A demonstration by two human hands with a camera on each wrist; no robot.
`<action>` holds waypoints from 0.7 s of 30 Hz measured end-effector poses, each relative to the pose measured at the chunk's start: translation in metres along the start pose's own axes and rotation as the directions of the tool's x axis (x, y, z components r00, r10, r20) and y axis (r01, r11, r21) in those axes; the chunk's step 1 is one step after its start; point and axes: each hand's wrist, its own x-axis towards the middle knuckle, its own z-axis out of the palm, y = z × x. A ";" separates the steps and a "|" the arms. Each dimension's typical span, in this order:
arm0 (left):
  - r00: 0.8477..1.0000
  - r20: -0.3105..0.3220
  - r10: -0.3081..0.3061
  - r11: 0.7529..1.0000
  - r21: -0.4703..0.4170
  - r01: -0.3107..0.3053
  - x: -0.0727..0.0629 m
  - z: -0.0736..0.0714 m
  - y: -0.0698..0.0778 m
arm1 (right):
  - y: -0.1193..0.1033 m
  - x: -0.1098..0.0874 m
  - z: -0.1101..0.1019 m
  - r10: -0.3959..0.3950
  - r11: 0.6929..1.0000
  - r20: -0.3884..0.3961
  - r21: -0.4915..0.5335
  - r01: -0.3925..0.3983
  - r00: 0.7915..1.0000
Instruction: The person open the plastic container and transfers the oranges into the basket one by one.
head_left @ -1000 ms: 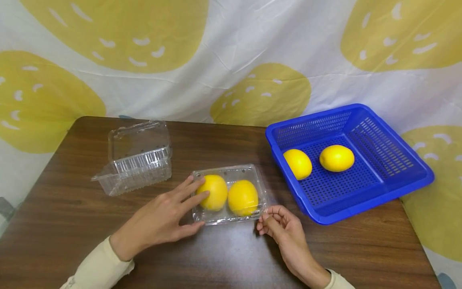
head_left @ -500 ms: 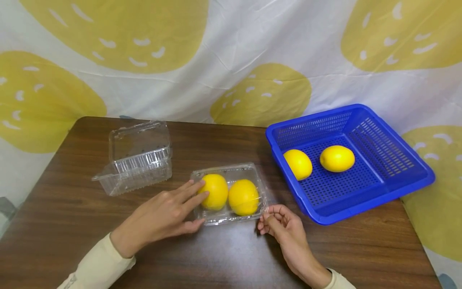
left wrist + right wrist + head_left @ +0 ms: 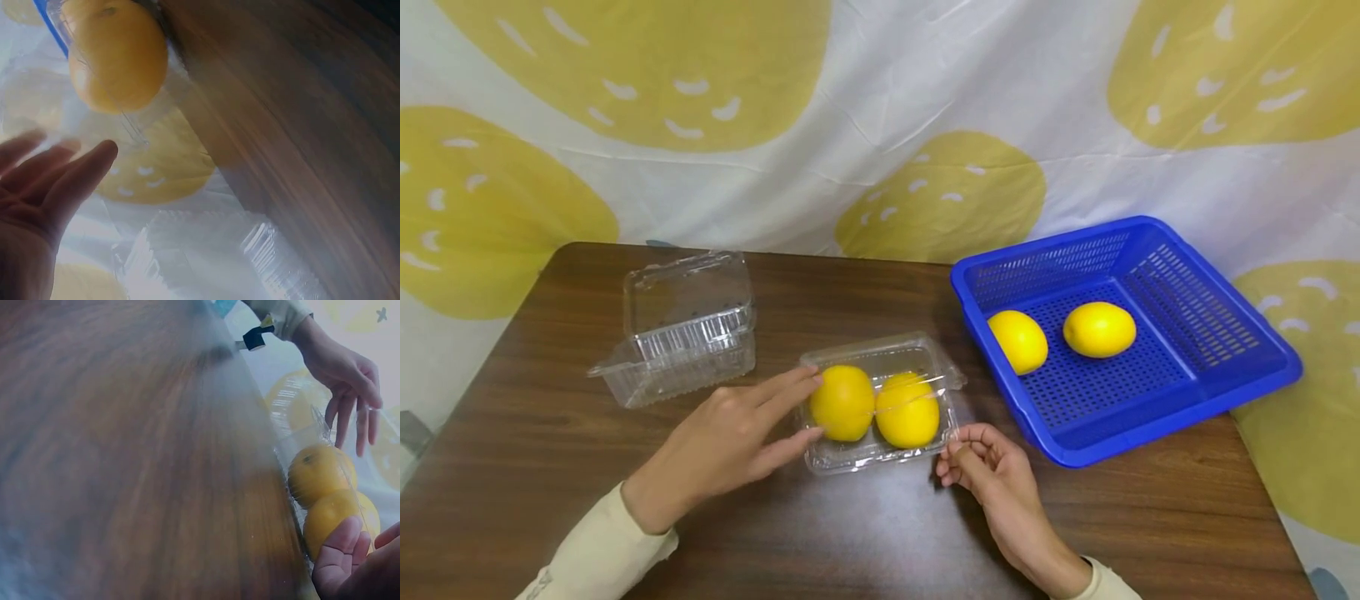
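Note:
In the head view a clear plastic clamshell container (image 3: 850,459) sits at the table's middle, holding two lemons, a left lemon (image 3: 842,404) and a right lemon (image 3: 907,421). Its lid (image 3: 880,346) is partly raised, the front edge crossing over the fruit. My left hand (image 3: 730,433) is at the container's left side, fingers extended, fingertips right at the lid's edge. With thumb and fingers, my right hand (image 3: 988,479) pinches the container's front right corner. The right wrist view shows the left hand (image 3: 350,387) above the far end of the container.
A second clear clamshell (image 3: 681,367) stands open at the back left. At the right is a blue basket (image 3: 1060,454) with two more lemons, one lemon (image 3: 1099,330) near its middle and another lemon (image 3: 1021,342) at its left wall. A patterned cloth (image 3: 917,83) hangs behind the table.
The lid's front edge has risen and tilted back. My left hand has drawn slightly left, its thumb lifting from the container's front corner. The right hand keeps its pinch at the same corner.

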 end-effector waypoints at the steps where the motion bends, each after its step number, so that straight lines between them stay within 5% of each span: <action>1: 1.000 -0.020 -0.014 1.000 -0.003 0.014 0.000 0.000 0.001 | 0.000 0.000 0.000 0.003 1.000 -0.002 -0.001 -0.003 1.000; 9: 0.982 -0.156 -0.108 0.994 -0.038 0.104 0.004 0.000 0.003 | 0.000 -0.002 0.001 0.022 1.000 0.001 0.003 -0.022 1.000; 21: 0.940 -0.222 -0.261 0.965 -0.095 0.245 0.007 -0.001 0.004 | 0.001 -0.006 0.003 0.026 1.000 0.022 0.001 -0.026 0.999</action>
